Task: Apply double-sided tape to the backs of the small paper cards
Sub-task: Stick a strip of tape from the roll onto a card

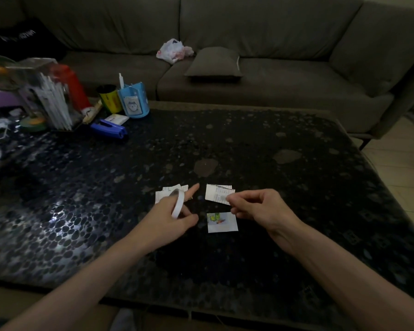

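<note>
A white roll of double-sided tape (178,203) hangs around the fingers of my left hand (175,217), whose index finger points forward over a small stack of white paper cards (161,193). My right hand (261,209) has its fingertips pinched together at the edge of a second stack of white cards (216,192); whether they hold a card or a bit of tape is unclear. Below, between both hands, one card (222,222) with a coloured picture lies face up on the dark pebble-patterned table (285,211).
At the table's far left stand a blue pen holder (134,101), a yellow-green cup (109,97), a blue stapler (109,129), a clear holder of white straws (50,96) and a red bottle (71,86). A grey sofa (261,75) with a cushion (214,62) runs behind the table.
</note>
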{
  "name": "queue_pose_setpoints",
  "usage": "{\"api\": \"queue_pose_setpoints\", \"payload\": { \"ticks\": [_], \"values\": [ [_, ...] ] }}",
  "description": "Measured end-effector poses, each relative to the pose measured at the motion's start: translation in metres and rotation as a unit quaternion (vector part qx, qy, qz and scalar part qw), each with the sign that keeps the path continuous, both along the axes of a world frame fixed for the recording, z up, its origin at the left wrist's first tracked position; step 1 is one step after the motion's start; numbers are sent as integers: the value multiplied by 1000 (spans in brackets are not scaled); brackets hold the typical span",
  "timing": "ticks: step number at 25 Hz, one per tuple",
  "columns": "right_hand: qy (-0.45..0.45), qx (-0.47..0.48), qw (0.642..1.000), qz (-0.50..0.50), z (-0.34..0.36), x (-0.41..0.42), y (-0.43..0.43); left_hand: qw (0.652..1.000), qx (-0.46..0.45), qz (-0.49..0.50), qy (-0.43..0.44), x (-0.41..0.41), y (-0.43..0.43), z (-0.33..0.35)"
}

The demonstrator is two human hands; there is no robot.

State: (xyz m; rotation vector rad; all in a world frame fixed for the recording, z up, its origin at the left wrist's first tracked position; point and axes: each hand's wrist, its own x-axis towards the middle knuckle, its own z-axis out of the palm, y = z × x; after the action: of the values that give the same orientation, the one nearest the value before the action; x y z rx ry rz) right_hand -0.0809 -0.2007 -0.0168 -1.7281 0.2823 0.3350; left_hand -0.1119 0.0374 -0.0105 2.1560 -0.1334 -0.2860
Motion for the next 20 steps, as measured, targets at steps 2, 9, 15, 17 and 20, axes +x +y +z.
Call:
{"api": "queue_pose_setpoints", "payload": {
  "ticks": [2,9,15,17,20],
  "values": [
    [17,6,1000,5,-1,0,2,994,89,-49,-41,-6,4,-7],
    [148,4,988,36,-2,-2,7,923,308,-172,-153,-16,15,-21],
    [169,-29,985,29,-7,-1,10,912,293,-183,-220,-13,12,-31],
    [168,-33,985,35,-7,1,10,911,286,-182,-233,-12,11,-34],
    [168,-52,983,51,-7,3,11,908,293,-183,-239,-12,10,-37]
  ]
}}
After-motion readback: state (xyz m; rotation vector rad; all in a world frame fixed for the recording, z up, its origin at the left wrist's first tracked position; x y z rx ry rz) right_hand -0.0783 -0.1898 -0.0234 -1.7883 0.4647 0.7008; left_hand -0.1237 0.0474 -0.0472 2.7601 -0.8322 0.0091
